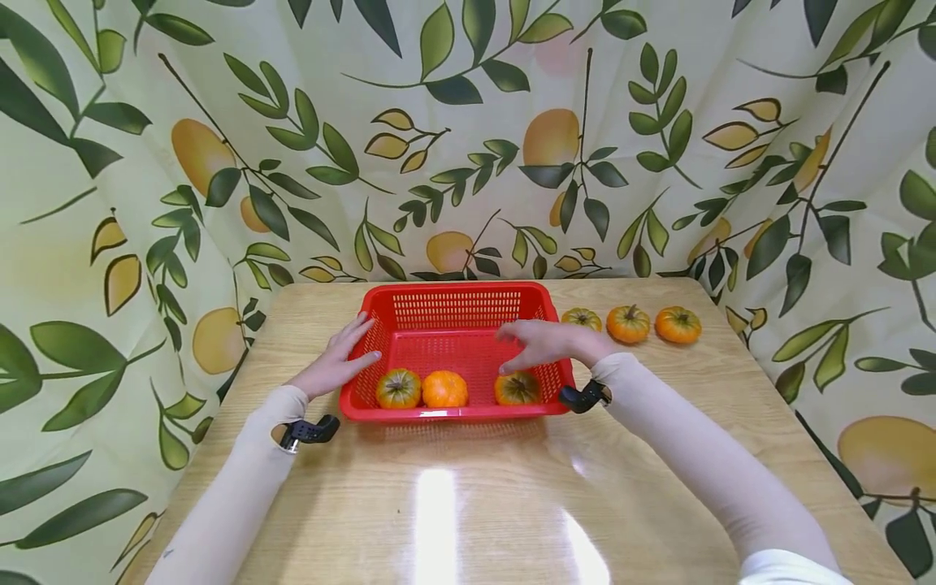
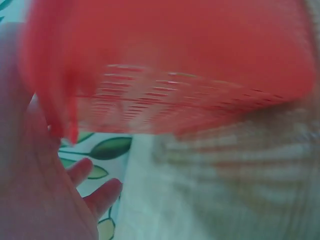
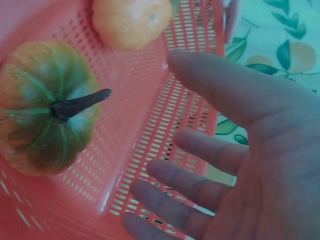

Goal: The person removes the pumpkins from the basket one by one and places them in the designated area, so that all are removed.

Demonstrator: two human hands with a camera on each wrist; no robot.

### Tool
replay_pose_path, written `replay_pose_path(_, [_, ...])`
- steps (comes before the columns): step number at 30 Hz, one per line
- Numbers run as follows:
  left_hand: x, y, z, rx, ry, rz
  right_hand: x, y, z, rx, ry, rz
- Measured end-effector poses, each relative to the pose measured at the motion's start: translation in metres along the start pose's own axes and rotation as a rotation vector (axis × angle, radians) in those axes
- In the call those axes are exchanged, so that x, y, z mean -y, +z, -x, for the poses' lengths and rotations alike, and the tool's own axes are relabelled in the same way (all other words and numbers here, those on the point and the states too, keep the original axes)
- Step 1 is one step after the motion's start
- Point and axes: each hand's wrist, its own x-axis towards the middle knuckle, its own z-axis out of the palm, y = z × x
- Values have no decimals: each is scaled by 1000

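A red plastic basket (image 1: pixel 453 413) with slotted walls stands on the table. Along its front side lie small pumpkins: a green-orange pumpkin (image 1: pixel 398 389) at the left, an orange pumpkin (image 1: pixel 444 390) beside it, and another green-orange pumpkin (image 1: pixel 518 388) at the right. My left hand (image 1: pixel 338 359) is at the basket's left rim, fingers extended and thumb over the edge; whether it touches is unclear. Over the basket's right part hovers my right hand (image 1: pixel 544 341), fingers spread and holding nothing. In the right wrist view, a stemmed pumpkin (image 3: pixel 50 107) lies apart from its fingers.
Right of the basket, a row of small pumpkins sits on the wooden table (image 1: pixel 468 512): a greenish pumpkin (image 1: pixel 582 318), an orange pumpkin (image 1: pixel 628 324) and another orange pumpkin (image 1: pixel 678 325). A leaf-patterned cloth (image 1: pixel 468 162) hangs behind and at both sides.
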Motion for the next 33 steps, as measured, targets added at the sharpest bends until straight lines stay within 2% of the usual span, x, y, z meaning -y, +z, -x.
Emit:
replay_pose_path(2, [2, 2, -1, 2, 23, -30, 1, -3, -4, 28, 24, 16])
replay_pose_path(5, [2, 1, -4, -27, 48, -45, 2, -7, -10, 65, 61, 43])
replay_pose_path(9, [-6, -6, -10, -59, 35, -71, 4, -13, -15, 86, 102, 89])
replay_pose_path(15, [-16, -13, -18, -57, 26, -107, 7, -18, -14, 94, 159, 154])
replay_pose_path(25, [-9, 7, -4, -28, 4, -80, 8, 18, -8, 152, 199, 193])
replay_pose_path(33, [-7, 14, 6, -53, 3, -65, 9, 30, -7, 124, 221, 238])
